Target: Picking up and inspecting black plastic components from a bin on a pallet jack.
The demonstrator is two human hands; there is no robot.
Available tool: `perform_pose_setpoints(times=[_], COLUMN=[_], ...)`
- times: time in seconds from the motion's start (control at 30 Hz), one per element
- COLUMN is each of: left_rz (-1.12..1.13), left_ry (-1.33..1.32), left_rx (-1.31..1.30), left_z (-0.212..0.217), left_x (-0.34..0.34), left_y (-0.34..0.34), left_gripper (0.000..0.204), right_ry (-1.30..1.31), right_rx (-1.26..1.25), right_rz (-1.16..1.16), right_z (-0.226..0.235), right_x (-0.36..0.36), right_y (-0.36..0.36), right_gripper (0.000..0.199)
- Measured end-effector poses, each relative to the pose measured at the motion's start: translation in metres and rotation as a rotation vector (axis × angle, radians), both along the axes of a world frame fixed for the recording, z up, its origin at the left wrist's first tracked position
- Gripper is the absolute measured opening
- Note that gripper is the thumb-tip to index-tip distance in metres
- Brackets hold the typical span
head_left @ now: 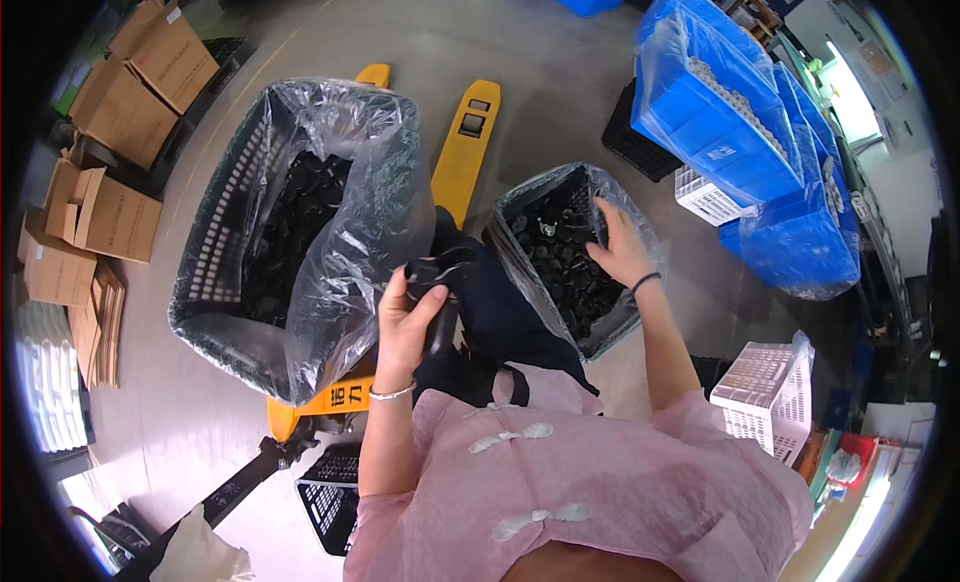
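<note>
My left hand (404,327) is closed on a small dark black part (428,272), held between thumb and fingers in front of my legs. Its exact kind is hard to make out. To its left stands a large dark crate (205,197) lined with clear plastic, with many black parts (290,222) inside. My right hand (624,248) reaches over the right side of a smaller plastic-lined crate (512,272), thumb and fingers apart, with nothing visible in it. Small rounded black pieces (568,272) fill that crate, and one shiny bit lies among them.
The large crate rests on a yellow pallet jack (462,152). Blue plastic-wrapped bins (715,122) stand at far right, with a white basket (765,392) nearer. Cardboard boxes (120,217) line the left. A black basket (330,502) sits on the floor at lower left.
</note>
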State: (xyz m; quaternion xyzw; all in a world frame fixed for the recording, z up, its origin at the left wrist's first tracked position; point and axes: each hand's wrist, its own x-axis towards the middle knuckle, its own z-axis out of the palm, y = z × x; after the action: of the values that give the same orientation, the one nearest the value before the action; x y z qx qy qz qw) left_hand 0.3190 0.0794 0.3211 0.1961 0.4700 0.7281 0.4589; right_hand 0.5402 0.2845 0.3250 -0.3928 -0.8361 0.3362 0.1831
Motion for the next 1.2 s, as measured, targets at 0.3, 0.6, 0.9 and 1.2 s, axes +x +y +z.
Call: perform_pose_setpoints(times=[0.3,0.6,0.9,1.2], left_rz=[-0.119,-0.046,0.098,0.250], left_ry=[0.182,-0.047,-0.269,0.011], left_rx=[0.081,0.007,-0.052,0.012], left_z=[0.003,-0.002,0.009,0.014], left_x=[0.021,0.014,0.030,0.021], left_y=[0.014,0.008,0.031,0.021], left_gripper=[0.035,0.034,0.032,0.039], right_ry=[0.435,0.301,0.151,0.786], right_rx=[-0.068,0.098,-0.371,-0.990], right_rz=[0.431,0.309,0.271,0.278], right_z=[0.049,0.048,0.038,0.009], right_x=[-0.070,-0.038,-0.038,-0.050], right_y=[-0.077,-0.048,-0.091,-0.075], right_gripper=[0.033,0.041,0.076,0.043])
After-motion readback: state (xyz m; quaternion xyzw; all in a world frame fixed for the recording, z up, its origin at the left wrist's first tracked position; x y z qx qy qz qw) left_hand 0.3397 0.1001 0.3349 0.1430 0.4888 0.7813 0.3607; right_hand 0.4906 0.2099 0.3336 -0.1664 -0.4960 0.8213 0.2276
